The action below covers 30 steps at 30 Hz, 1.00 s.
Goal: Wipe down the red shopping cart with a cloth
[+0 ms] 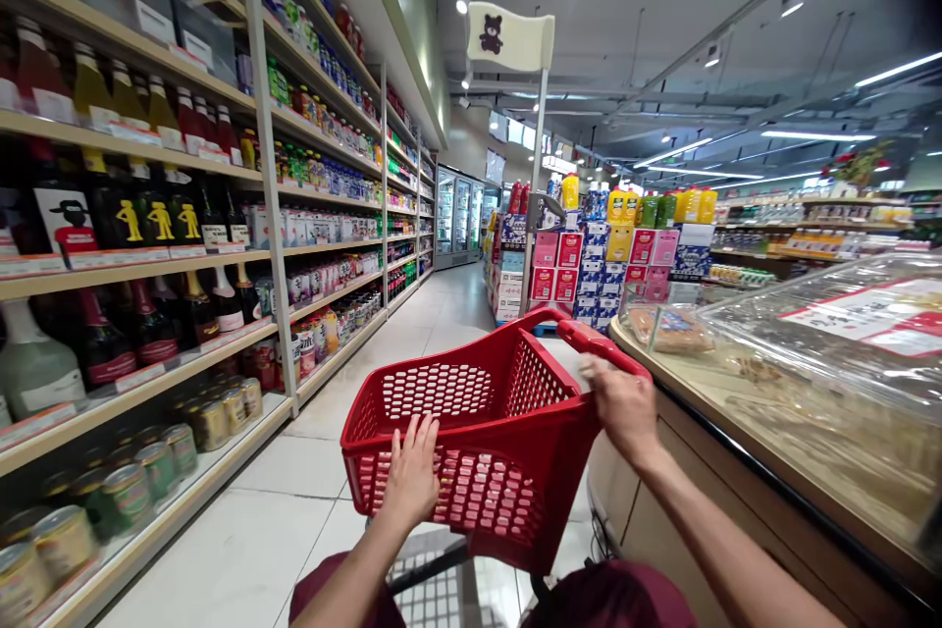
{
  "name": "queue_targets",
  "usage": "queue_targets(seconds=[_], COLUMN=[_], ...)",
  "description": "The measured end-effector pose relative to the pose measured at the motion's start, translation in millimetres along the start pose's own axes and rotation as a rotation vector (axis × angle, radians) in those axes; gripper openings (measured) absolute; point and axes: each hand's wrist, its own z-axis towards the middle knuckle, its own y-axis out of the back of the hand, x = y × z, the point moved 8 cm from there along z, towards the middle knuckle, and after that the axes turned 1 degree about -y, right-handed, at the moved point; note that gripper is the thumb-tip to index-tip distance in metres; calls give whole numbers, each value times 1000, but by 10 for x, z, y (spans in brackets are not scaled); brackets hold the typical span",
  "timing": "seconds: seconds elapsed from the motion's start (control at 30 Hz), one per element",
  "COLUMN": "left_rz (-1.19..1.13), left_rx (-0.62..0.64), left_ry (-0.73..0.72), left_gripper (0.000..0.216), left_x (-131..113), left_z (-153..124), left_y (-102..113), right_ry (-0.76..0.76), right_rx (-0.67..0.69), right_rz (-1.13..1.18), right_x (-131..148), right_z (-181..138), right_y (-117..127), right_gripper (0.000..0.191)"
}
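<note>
A red plastic shopping cart [471, 432] stands sideways in front of me, its perforated basket to the left and its handle [600, 343] to the right. No goods show in the visible part of the basket. My left hand [413, 471] lies on the near side of the basket at the rim, fingers stretched and slightly apart. With fingers wrapped around the near end of the handle, my right hand [618, 402] grips the cart. The underside of that grip is hidden.
Shelves [269, 167] of bottles and cans line the left side. A glass-covered counter [810, 383] stands close on the right. Stacked drink cartons [559, 265] and a bear flag [511, 34] on a pole are ahead. The tiled aisle [442, 299] leads to glass-door fridges [456, 211].
</note>
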Motion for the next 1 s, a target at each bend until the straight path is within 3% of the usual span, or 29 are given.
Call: queue_targets(seconds=[0.07,0.2,0.33,0.4,0.53,0.6,0.73,0.83,0.9,1.0], left_rz=[-9,-22,-18,-11,-26,-39,-57,-79,-84,-58], left_rx=[-18,2,17,-3,-10,6,27,34,43,85], left_ry=[17,16,-1,7,4,3,9,8,25,27], left_gripper=[75,76,77,76,74,74,73,72,73,75], left_x=[-9,-14,-6,-1,-11,-11,-9,-33,-34,-18], left_z=[-12,-23,-23,-21,-22,-23,-17,-4,2,-3], left_y=[-5,-28,-33,-20,-18,-25,-32,-30,-26,-40], right_ry=[-152,-14,-125,-29,368,427,431,244,167,328], right_rx=[-51,54,18,-3,74,114,145,38,-30,3], right_rz=[-3,105,-14,-15,41,-11,-93,-133,-120,16], right_x=[-279,-31,-107,-95,221,252,-65,-352,-218,476], right_z=[57,38,110,152,-30,-149,-184,-106,-158,-363], right_y=[129,30,26,53,-5,-51,-59,6,-19,-207], right_gripper=[38,31,31,31,29,32,36,34,34,35])
